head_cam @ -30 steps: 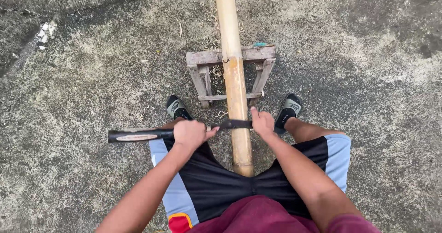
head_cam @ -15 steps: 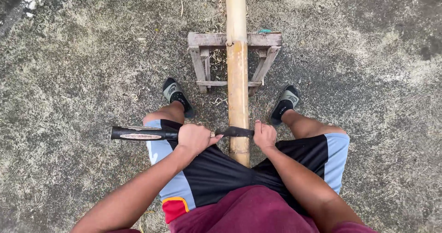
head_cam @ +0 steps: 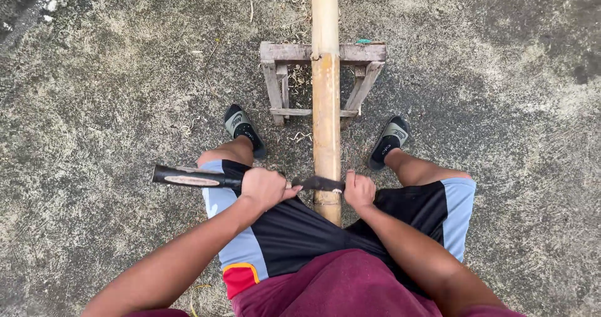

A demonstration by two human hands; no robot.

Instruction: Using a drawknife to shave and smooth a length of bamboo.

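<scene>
Grey, mottled concrete ground (head_cam: 106,104) fills the whole view, rough and stained, scattered with thin pale shavings around the work.

Across it, the bamboo pole (head_cam: 325,104) runs along the twelve-to-six line, its far end leaving the frame at twelve o'clock and its near end lying between the person's thighs. It rests on a small weathered wooden stand (head_cam: 366,54) whose crossbar runs nine to three beneath the pole, toward twelve from the hands.

The person straddles the pole, with a black slipper (head_cam: 241,126) at about ten o'clock of the hands and the other slipper (head_cam: 389,140) at about two.

A long knife (head_cam: 188,177) lies crosswise on the pole, its long axis nine to three, square to the bamboo. Its dark handle end sticks out toward nine, and the blade meets the pole near its close end.

The left hand (head_cam: 266,189) is wrapped firmly around the tool on the nine o'clock side of the pole. The right hand (head_cam: 359,190) is clenched on the blade's far tip, touching the pole's three o'clock flank. Both hands are equally near the bamboo, one on each side, with the pole just between them.
</scene>
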